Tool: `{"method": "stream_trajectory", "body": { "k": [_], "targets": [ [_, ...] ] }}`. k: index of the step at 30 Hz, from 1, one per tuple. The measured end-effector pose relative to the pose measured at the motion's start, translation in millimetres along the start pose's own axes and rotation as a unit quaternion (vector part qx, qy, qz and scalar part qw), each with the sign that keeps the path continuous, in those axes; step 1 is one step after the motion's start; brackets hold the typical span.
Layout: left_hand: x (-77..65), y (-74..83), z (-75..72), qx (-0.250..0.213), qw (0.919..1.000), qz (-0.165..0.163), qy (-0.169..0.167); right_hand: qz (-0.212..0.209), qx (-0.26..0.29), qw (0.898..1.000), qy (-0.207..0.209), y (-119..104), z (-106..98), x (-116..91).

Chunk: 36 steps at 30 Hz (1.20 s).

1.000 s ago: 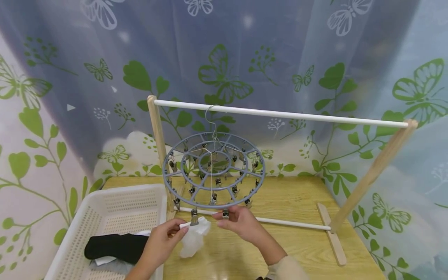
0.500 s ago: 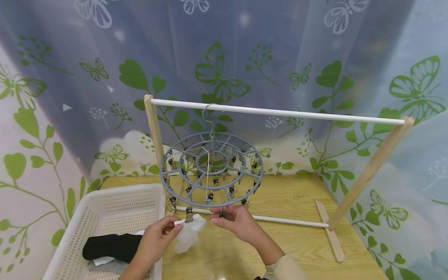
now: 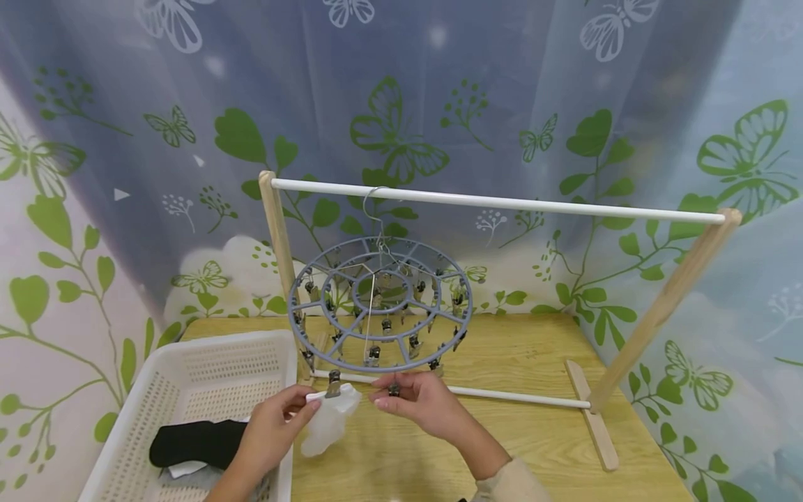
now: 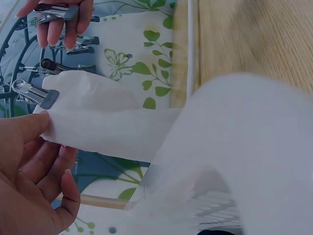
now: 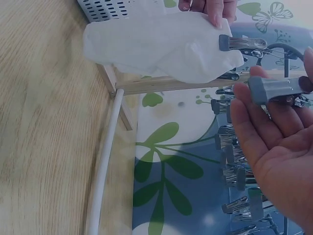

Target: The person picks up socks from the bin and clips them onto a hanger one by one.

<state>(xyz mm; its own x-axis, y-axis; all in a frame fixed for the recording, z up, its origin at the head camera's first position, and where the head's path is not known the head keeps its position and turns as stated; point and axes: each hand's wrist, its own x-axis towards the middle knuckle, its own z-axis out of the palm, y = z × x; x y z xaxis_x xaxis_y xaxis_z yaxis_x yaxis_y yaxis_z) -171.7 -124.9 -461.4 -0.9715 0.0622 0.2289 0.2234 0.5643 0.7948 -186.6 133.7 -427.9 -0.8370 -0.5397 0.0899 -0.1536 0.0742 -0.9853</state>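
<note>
A white sock [image 3: 327, 427] hangs from a metal clip [image 3: 334, 383] at the front rim of a round grey clip hanger [image 3: 408, 366]. My left hand [image 3: 274, 427] pinches the sock's top edge beside that clip; in the left wrist view the sock [image 4: 107, 125] stretches away from the fingertips. My right hand [image 3: 428, 410] holds a neighbouring clip [image 5: 279, 89] between thumb and fingers, and no cloth shows in its jaws. Several other clips dangle around the hanger's rings.
The hanger hooks over a white rod [image 3: 502, 203] on a wooden-ended rack [image 3: 665, 314]. A white perforated basket [image 3: 134, 397] at left holds a black sock [image 3: 197, 443] and white and grey cloth. Below is a wooden table [image 3: 521, 446]; a patterned curtain [image 3: 502, 84] stands behind.
Both hands, the sock and the front clips have shifted slightly left in the head view, partly with the camera. Each hand keeps its hold.
</note>
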Motion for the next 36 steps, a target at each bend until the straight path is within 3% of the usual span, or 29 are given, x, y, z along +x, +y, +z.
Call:
{"method": "stream_trajectory", "body": {
  "k": [14,23,31,36],
  "targets": [
    [1.7,-9.5,-9.3,0.033,0.9989,-0.013,-0.03,0.009,-0.044,0.999,0.012,-4,3,-6],
    [1.5,-15.6,-26.5,0.069,0.997,-0.026,-0.024,0.016,-0.039,0.999,0.012,-5,2,-8],
    [9.9,-28.2,-37.4,0.052,0.9975,-0.046,-0.013,0.026,-0.061,0.998,0.023,-3,1,-6],
    [15.0,-35.5,-45.7,0.066,0.9965,-0.051,-0.007,0.026,-0.054,0.998,0.023,-3,1,-7]
  ]
}}
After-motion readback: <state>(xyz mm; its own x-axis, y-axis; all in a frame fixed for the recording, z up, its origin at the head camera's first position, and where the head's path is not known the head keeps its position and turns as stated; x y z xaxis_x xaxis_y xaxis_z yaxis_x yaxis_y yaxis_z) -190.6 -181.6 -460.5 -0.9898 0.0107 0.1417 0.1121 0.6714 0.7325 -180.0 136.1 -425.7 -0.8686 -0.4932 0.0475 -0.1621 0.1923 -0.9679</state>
